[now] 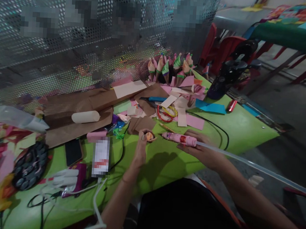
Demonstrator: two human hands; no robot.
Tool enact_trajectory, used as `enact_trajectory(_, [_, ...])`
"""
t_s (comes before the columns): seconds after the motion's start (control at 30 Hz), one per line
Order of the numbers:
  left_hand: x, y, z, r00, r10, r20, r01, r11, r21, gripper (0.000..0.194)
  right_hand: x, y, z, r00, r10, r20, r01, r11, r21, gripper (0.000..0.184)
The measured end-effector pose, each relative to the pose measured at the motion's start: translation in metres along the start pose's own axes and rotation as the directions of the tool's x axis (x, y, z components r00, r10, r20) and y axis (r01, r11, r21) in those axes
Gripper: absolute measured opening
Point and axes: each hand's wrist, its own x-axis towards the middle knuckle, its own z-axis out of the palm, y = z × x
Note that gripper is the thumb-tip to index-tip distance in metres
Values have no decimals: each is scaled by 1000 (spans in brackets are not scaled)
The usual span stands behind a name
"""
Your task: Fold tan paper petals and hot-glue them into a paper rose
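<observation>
My left hand (141, 146) is closed around a small brown paper cone with an orange piece (149, 136) at its open top, held over the green table (240, 128). My right hand (201, 150) grips a pink glue gun (180, 138) with a long clear glue stick (253, 165) trailing to the right. The gun's tip points left at the cone, a short gap apart. Brown paper pieces (141, 123) lie just beyond both hands.
Finished paper cones (168, 68) stand at the back against a perforated metal screen. Scissors (164, 113), pink and blue paper sheets, a white roll (85, 116), a phone (73, 151), cables and a dark bottle (226, 79) crowd the table. Red chairs stand beyond the right edge.
</observation>
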Motion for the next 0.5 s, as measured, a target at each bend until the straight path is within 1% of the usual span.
enact_trajectory(0.07, [0,0,-2,1000,18,-20,-18,1000,-6,57,-2,9,-7,996,81,-33,-76,990,121,36])
enact_trajectory(0.13, [0,1,-4,1000,21,-6,-21,999,-37,55,-3,22,-18,976,198,-93,-179,968,176,47])
enact_trajectory(0.2, [0,3,-5,1000,-1,9,1,997,-82,55,-4,37,-31,923,338,-184,-313,937,153,56])
enact_trajectory(0.27, [-1,6,-4,1000,-13,21,15,994,-109,56,-4,53,-45,866,427,-261,-410,904,118,59])
enact_trajectory(0.33, [-3,9,-2,1000,-6,31,9,993,-120,56,-5,69,-55,820,480,-311,-475,875,99,59])
enact_trajectory(0.4, [-5,11,0,999,15,35,-11,992,-122,55,-6,81,-61,796,518,-313,-527,848,63,58])
enact_trajectory(0.43, [-5,12,1,999,25,35,-21,992,-121,54,-6,86,-63,795,521,-312,-543,840,20,57])
enact_trajectory(0.5, [-6,12,3,999,33,30,-29,992,-122,55,-8,91,-64,808,484,-335,-550,825,-134,54])
